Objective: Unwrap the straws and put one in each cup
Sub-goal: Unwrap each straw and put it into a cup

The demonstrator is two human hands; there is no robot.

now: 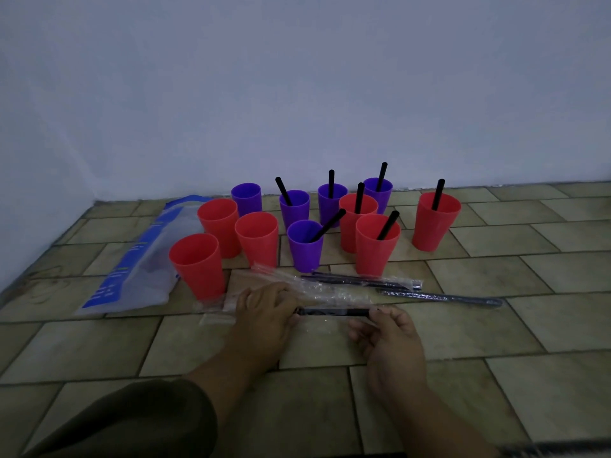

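Red and purple cups stand on the tiled floor by the wall. Several hold a black straw, such as the purple cup [305,245] and the red cup [376,243]. The red cup [197,266], the red cup [257,238], the red cup [219,225] and the purple cup [246,198] hold none. My left hand [264,309] and my right hand [385,328] each pinch an end of a black wrapped straw [334,312], held level just above the floor. Wrapped straws [439,297] lie beyond it, beside crumpled clear wrappers [264,276].
A blue and white plastic bag [139,259] lies flat at the left, behind the nearest red cup. The pale wall closes off the back. Bare tiles stretch to the right and in front of my hands. My dark sleeve covers the lower left.
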